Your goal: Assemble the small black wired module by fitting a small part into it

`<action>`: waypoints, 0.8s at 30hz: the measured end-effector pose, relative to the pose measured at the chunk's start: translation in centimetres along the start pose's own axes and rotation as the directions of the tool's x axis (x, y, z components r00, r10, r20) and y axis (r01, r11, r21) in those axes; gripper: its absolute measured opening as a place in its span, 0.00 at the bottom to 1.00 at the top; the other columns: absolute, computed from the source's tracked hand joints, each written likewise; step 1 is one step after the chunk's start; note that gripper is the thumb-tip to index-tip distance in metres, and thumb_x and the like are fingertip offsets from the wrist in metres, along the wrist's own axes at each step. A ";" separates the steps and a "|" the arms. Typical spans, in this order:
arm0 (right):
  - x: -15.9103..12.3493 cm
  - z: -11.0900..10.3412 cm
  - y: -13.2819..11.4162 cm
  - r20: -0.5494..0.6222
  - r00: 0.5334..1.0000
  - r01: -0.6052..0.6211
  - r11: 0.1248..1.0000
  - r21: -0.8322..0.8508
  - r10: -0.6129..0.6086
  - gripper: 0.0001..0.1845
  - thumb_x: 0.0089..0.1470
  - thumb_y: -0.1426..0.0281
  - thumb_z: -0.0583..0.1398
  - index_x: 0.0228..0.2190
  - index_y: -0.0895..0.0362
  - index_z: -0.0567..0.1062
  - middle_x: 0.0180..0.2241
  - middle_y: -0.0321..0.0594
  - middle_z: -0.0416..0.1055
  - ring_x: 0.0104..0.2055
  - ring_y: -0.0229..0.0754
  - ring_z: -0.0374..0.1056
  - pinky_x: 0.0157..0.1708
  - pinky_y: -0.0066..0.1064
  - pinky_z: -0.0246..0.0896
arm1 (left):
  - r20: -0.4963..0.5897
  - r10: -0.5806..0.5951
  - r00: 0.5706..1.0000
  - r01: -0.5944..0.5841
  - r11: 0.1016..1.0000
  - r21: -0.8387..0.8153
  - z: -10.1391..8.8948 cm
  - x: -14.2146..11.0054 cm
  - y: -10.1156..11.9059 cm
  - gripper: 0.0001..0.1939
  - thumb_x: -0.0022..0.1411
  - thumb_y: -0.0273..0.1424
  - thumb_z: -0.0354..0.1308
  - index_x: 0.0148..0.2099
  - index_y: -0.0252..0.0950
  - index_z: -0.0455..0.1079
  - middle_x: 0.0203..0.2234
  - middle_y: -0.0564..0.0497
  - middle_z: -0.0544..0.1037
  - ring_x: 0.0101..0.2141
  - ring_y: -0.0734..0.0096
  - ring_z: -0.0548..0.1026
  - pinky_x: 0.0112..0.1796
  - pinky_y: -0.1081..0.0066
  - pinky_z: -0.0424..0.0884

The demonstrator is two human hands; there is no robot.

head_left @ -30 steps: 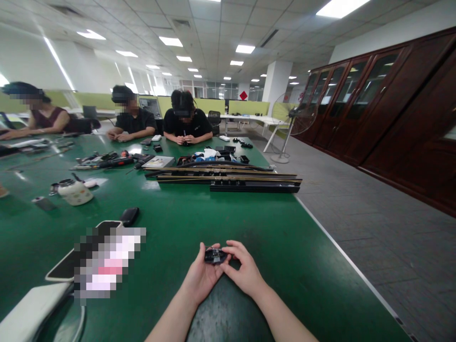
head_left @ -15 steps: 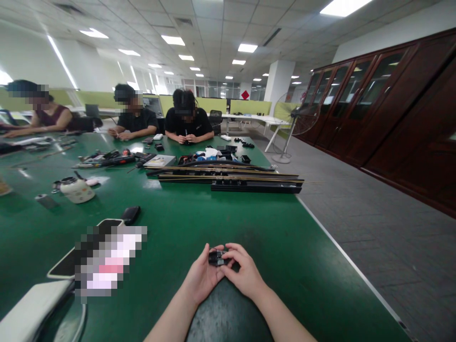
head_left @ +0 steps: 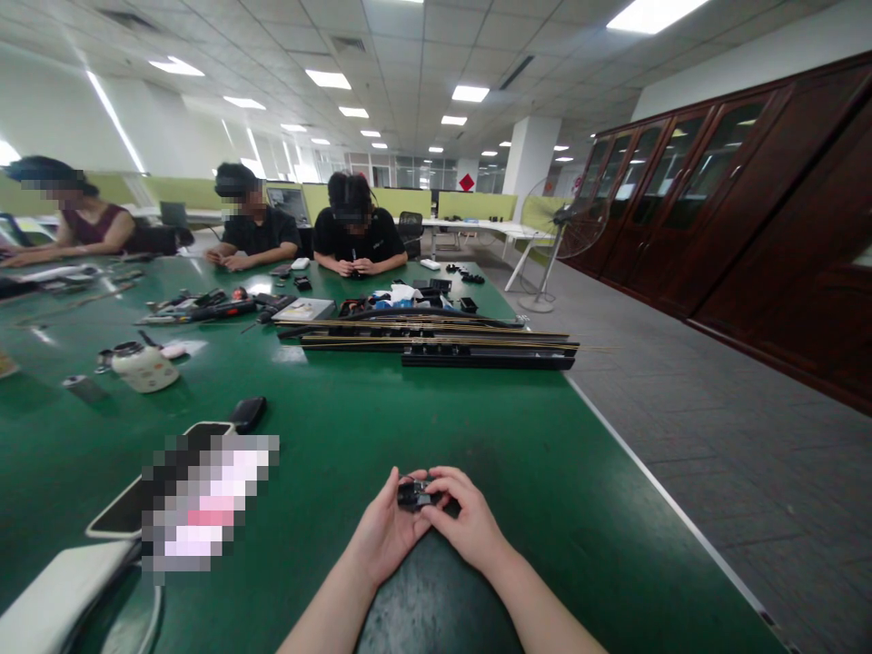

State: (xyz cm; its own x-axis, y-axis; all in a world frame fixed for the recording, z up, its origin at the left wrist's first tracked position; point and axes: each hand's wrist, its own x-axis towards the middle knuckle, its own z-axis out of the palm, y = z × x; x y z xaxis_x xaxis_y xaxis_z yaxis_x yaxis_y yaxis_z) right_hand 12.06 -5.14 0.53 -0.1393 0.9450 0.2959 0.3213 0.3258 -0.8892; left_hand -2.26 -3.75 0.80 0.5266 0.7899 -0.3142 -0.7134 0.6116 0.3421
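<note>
A small black device with shiny parts (head_left: 414,495) is held between my two hands over the near part of the green table (head_left: 327,436). My left hand (head_left: 386,530) cups it from the left and below, with the thumb upright along its side. From the right, my right hand (head_left: 465,518) pinches its right end between thumb and fingers. A thin dark wire seems to arch over its top. The device's exact kind is too small to tell, and the fingers cover its right end.
Black rails with thin brass-coloured rods (head_left: 442,343) lie across the table ahead. To my left are a phone-like device (head_left: 109,509), a black box (head_left: 249,414), a white box (head_left: 61,590) with a cable, and a patterned pot (head_left: 144,366). Several people sit beyond; a fan (head_left: 559,218) stands right.
The view has shifted very slightly. Both hands keep nearly the same hold on the black device, with no clear change in its position.
</note>
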 end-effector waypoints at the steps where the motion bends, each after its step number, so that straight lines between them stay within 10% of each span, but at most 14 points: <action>1: 0.0 0.0 0.1 -0.015 1.000 -0.005 1.000 0.004 0.005 0.10 0.41 0.75 0.60 0.30 0.53 0.72 0.42 0.41 0.67 0.46 0.44 0.63 0.45 0.38 0.59 | -0.007 -0.004 1.000 0.004 1.000 0.000 0.0 0.0 0.0 0.13 0.58 0.35 0.49 0.37 0.30 0.69 0.35 0.43 0.75 0.42 0.61 0.72 0.41 0.66 0.68; 13: 0.5 -0.2 1.7 -0.148 0.967 -0.160 0.944 0.288 0.209 0.12 0.43 0.63 0.61 0.30 0.56 0.70 0.30 0.39 0.71 0.31 0.39 0.68 0.32 0.32 0.65 | -0.057 0.003 0.998 -0.004 1.000 -0.024 -0.4 0.2 0.0 0.13 0.56 0.35 0.51 0.36 0.30 0.68 0.37 0.40 0.75 0.43 0.60 0.71 0.44 0.62 0.67; 24: 0.9 -0.8 1.9 -0.209 0.924 -0.201 0.872 0.446 0.320 0.22 0.40 0.60 0.62 0.38 0.56 0.67 0.33 0.42 0.72 0.38 0.43 0.69 0.41 0.38 0.63 | -0.033 0.014 0.999 -0.015 1.000 -0.013 -0.7 0.2 -0.1 0.17 0.56 0.38 0.51 0.38 0.28 0.69 0.39 0.34 0.74 0.46 0.55 0.69 0.46 0.62 0.65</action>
State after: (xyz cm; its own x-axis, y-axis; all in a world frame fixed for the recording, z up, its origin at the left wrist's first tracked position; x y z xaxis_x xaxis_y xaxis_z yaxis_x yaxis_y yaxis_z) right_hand 13.33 -3.67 -0.64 0.1694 0.9836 0.0621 -0.1090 0.0813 -0.9907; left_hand -2.37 -3.70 0.11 0.5009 0.7967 -0.3382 -0.7267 0.5994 0.3355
